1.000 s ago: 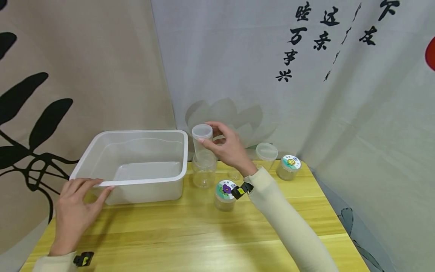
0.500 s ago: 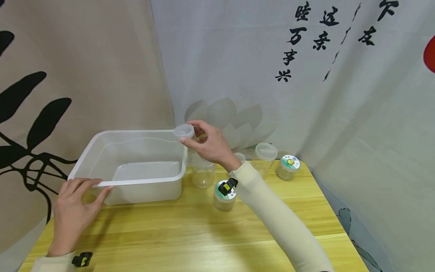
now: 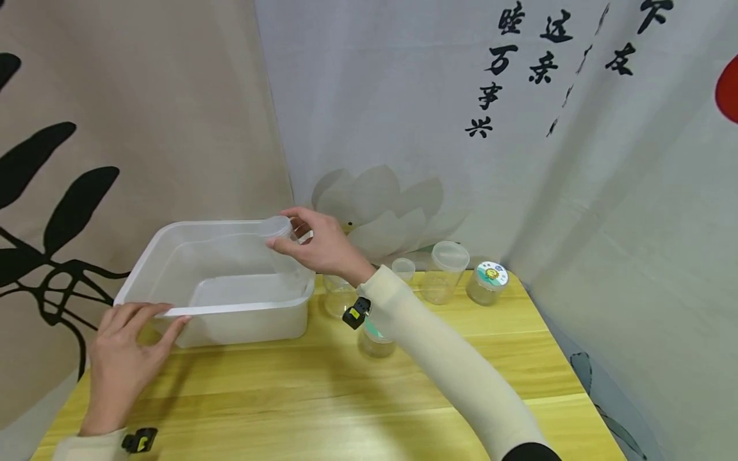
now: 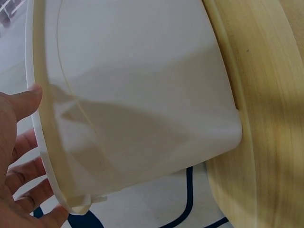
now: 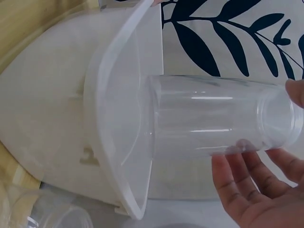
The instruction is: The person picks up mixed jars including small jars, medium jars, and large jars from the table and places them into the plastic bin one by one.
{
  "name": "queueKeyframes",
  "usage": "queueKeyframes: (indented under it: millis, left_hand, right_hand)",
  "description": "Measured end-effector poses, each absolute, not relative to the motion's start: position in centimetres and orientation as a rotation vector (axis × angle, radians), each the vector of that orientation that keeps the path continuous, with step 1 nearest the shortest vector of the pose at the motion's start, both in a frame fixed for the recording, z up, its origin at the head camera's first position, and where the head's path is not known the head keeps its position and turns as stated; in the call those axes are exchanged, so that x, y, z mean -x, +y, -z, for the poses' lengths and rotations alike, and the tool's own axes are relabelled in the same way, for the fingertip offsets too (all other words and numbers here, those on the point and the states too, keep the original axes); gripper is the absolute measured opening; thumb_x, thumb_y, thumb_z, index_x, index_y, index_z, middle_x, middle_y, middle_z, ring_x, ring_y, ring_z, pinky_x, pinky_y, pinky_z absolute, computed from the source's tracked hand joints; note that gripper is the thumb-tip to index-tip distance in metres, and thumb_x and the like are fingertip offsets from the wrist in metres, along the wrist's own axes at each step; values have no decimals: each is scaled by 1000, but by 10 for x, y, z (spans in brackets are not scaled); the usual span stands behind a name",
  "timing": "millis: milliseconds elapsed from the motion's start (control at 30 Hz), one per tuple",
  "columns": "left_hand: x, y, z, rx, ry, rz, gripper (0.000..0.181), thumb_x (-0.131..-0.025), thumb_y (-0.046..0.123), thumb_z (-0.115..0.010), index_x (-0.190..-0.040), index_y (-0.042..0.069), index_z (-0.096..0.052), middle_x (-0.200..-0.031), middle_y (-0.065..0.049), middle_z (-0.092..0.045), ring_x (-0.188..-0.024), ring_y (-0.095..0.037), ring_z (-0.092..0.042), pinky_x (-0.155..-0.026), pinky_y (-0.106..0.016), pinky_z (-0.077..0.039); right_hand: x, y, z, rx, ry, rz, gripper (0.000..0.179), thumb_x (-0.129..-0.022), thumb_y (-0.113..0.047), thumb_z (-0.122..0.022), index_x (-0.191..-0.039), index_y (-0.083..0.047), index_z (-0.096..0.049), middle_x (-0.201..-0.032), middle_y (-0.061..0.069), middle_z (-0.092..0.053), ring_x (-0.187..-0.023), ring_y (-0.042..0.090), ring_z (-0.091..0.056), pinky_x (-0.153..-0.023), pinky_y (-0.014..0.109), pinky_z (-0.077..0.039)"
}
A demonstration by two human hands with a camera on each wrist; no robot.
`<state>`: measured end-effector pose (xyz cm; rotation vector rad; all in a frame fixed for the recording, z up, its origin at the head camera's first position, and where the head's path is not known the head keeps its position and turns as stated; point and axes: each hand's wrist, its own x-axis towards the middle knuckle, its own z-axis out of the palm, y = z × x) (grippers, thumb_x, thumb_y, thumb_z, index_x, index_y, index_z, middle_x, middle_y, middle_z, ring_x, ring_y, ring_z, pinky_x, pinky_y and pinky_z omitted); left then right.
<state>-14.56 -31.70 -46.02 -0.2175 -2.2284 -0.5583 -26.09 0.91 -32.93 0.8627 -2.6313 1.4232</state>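
My left hand [image 3: 128, 358] grips the near left rim of the white plastic tub [image 3: 242, 325], fingers over the edge and thumb outside. The left wrist view shows that hand [image 4: 19, 156] against the tub wall [image 4: 137, 71]. My right hand [image 3: 327, 246] holds a clear plastic jar [image 3: 275, 227] with a translucent lid near its top, over the tub's right end. Upright, the jar has its lower part below the rim line in the head view. In the right wrist view, the jar [image 5: 204, 118] looks see-through, with fingers along its side.
Beside the tub stands another clear jar [image 3: 337, 298], partly behind my right hand. My sleeve covers most of a green-labelled jar [image 3: 376, 346]. Farther right are a small lidded jar [image 3: 403, 269], a larger clear jar [image 3: 442, 282] and a low labelled jar [image 3: 487, 285] near the table's right edge.
My right hand has carried the clear jar leftward, from above the other jar across the tub's right rim to over its inside. My left hand stays on the rim.
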Motion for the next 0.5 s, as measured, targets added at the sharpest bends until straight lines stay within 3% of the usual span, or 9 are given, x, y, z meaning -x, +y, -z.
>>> queueKeyframes:
  millis: [233, 500]
  left_hand:
    - [146, -317, 462, 237, -2212, 551, 85, -89, 80, -49, -101, 0, -75, -99, -20, -69, -92, -41, -55, -80, -41, -36]
    - [145, -317, 460, 236, -2228, 558, 79, -91, 75, -55, -102, -1, -75, -100, -20, -69, -93, -40, -55, -81, -40, -37]
  right_hand:
    - [264, -3, 336, -887, -2699, -1329, 56, -93, -48, -72, -141, -20, -60, -112, -5, -69, -98, 6, -65, -81, 19, -53]
    - [263, 7, 336, -895, -2744, -1267, 57, -95, -49, -69, -145, -23, -57, -125, -1, -68, -108, 13, -66, -88, 23, -53]
